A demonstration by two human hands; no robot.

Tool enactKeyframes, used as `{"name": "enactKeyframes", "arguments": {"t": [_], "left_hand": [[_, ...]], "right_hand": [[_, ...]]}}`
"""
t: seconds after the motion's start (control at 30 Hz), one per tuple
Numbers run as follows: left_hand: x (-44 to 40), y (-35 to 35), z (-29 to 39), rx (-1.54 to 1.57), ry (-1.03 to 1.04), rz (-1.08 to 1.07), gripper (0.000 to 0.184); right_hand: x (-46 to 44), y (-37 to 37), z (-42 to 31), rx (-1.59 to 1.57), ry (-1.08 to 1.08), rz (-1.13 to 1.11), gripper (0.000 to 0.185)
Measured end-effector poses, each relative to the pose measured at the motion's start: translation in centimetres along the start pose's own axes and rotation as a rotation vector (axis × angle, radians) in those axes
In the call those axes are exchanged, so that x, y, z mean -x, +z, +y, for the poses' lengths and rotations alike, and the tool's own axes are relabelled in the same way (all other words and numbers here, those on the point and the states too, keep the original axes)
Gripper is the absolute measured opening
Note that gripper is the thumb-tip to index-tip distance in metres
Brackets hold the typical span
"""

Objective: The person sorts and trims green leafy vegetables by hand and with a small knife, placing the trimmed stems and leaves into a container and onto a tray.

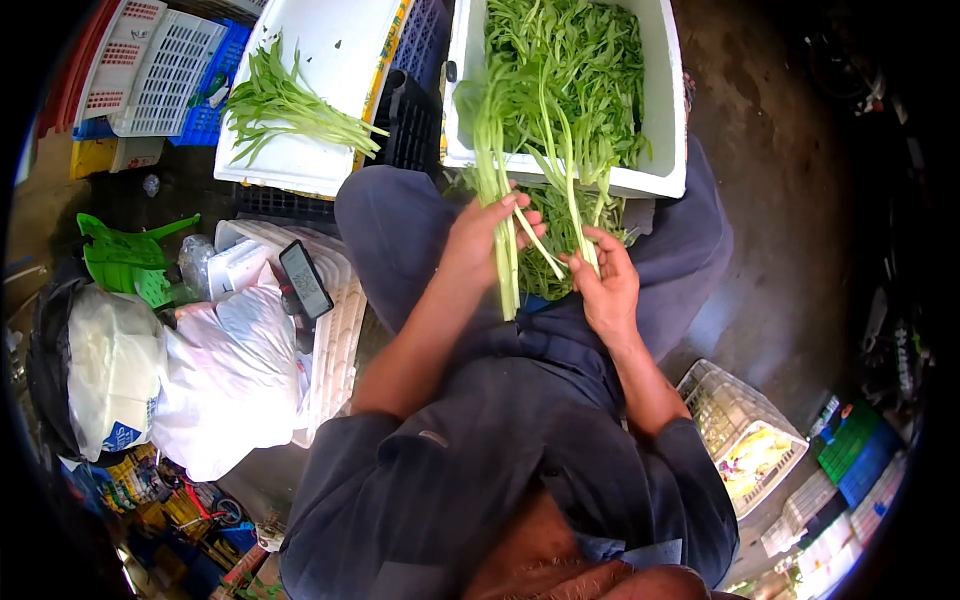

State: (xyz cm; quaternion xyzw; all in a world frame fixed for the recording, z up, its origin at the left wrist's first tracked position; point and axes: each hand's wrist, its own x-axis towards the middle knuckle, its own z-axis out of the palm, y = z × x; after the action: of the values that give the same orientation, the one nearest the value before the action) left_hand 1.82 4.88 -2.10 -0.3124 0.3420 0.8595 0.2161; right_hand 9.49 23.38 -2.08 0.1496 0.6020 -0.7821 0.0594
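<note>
My left hand [480, 238] is closed around a bunch of water spinach stems [490, 160], their leafy tops pointing away from me and cut ends hanging below the fist. With thumb and fingers, my right hand [610, 285] pinches a few more water spinach stems [568, 190] just to the right. One loose stem [540, 245] slants between the two hands. Beyond them, a white foam box [665, 110] holds a heap of leafy greens [580, 70]. More greens [535, 255] lie below the hands, between my legs, partly hidden.
Another water spinach bunch [290, 110] lies on a white foam lid [320, 30] at the upper left. A phone-like device [306, 280] and a white plastic bag [235, 370] are beside a pale crate [335, 350] on the left. A plastic basket [725, 390] stands at the lower right.
</note>
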Motion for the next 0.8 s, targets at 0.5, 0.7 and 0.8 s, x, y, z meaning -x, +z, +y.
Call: {"name": "enactKeyframes", "arguments": {"t": [0.5,0.7,0.8], "left_hand": [[-0.6,0.4,-3.2,-0.189,0.032,-0.103,0.023],[-1.8,-0.5,-3.5,-0.152,0.028,-0.106,0.022],[-2.1,-0.5,-4.2,-0.104,0.061,-0.094,0.021]], "right_hand": [[-0.4,0.0,2.2,0.550,-0.284,0.013,0.044],[-0.8,0.7,2.3,0.642,-0.360,-0.040,0.036],[-0.5,1.1,1.8,0.609,-0.299,-0.033,0.034]]}}
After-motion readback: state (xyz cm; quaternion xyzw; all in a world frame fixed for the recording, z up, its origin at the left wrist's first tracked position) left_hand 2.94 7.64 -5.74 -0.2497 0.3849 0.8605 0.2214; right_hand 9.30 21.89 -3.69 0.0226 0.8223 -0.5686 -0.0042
